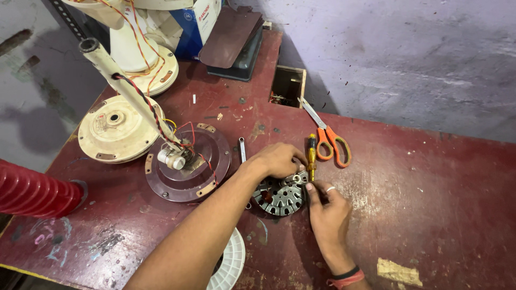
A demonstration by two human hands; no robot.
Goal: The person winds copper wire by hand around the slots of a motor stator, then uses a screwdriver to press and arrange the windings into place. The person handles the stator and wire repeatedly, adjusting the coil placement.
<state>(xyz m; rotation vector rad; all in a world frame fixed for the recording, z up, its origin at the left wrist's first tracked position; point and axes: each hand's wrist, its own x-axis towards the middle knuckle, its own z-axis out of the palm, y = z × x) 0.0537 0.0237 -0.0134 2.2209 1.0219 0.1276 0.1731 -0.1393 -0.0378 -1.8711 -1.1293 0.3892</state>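
Steel stator core (280, 196), round w/ slots around its rim, lies flat on the dark red bench (430, 177) about mid-bench, a bit toward the near edge. Left hand (278, 159) rests curled over the core's far-left rim, fingers pressed together and bent down onto it. Right hand (325, 207) sits at the core's right rim, thumb and forefinger pinching at the edge near a small metal ring; what's pinched is too small to tell. Ring on one right finger, black and orange bands at the wrist.

Yellow-handled screwdriver (311, 156) lies just beyond the core, touching or nearly touching the left hand's fingertips. Orange-handled scissors (327, 135) lie just right of it, blades pointing toward the far edge. Small spanner (242, 149) sits left of the left hand.

Toward the left edge: brown motor cover (201, 166) w/ rod and red/black wires rising from it, cream motor housing (110, 129) beside it. Red ribbed cylinder (32, 193) at the left edge. White plastic spool (231, 266) at the near edge, under the left forearm. Square hole (287, 85) in the bench near the far edge.
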